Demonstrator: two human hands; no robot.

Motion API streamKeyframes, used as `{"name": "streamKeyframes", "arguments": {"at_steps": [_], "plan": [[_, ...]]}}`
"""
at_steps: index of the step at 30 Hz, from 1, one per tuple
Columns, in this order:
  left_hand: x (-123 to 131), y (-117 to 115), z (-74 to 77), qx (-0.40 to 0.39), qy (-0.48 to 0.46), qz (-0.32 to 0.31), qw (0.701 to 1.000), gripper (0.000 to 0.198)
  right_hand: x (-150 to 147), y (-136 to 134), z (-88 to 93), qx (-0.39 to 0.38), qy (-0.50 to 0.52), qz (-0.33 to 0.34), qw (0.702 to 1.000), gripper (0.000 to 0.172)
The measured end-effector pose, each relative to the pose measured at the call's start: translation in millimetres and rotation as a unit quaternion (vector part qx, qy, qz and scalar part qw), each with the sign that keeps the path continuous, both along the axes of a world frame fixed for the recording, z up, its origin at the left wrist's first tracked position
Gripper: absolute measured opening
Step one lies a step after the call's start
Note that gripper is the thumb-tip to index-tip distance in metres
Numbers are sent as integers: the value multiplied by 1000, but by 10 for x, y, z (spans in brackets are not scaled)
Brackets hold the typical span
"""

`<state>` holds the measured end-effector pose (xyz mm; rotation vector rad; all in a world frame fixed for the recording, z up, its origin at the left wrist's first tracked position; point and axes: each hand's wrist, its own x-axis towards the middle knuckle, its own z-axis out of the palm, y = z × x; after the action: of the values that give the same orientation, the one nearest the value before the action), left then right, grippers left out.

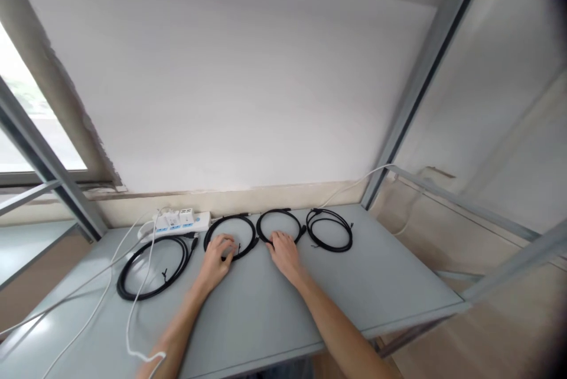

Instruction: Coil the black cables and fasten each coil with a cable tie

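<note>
Four coiled black cables lie in a row on the grey table [266, 320]. My left hand [218, 256] rests on the left edge of the second coil [254, 228], fingers curled and apart at the tips; whether it grips the cable is unclear. My right hand [284, 252] touches the lower edge of the third coil [278, 210], its fingers bunched over the cable. Near the left side lies the largest coil [119, 284], with a small black tie [165, 275] inside its loop. The fourth coil [351, 237] is at the right, untouched.
A white power strip [202, 221] with plugs stands against the wall behind the left coil. White cords [106, 293] cross the table's left part, one passing over the large coil. Metal frame posts [398, 125] rise at both sides, and a window [31, 113] is at the left.
</note>
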<state>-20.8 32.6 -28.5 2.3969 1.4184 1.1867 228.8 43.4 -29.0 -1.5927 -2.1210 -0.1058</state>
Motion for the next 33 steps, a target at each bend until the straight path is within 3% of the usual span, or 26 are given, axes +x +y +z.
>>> {"name": "streamKeyframes", "arguments": {"at_steps": [5,8,13,17,20,25,29,33], "plan": [[-61,-42,68,3,-12,15,1000,22,4,-37,139,13,90,-53,994,26],[-67,-54,89,4,-22,27,999,25,35,-38,166,37,159,-43,986,31],[8,-80,104,54,-106,78,990,39,-108,-91,18,116,187,51,974,33],[32,-151,179,135,-176,154,963,40,-396,-131,-52,98,94,166,977,33],[6,-206,259,155,-171,158,960,39,-562,-133,-22,79,-6,259,963,33],[6,-231,329,105,-123,111,981,34,-622,-174,70,64,-80,327,939,30],[78,-208,301,35,-46,27,998,21,-531,-248,131,50,-4,312,949,32],[144,-191,243,-31,35,-67,997,18,-385,-236,191,0,57,295,954,30]]}}
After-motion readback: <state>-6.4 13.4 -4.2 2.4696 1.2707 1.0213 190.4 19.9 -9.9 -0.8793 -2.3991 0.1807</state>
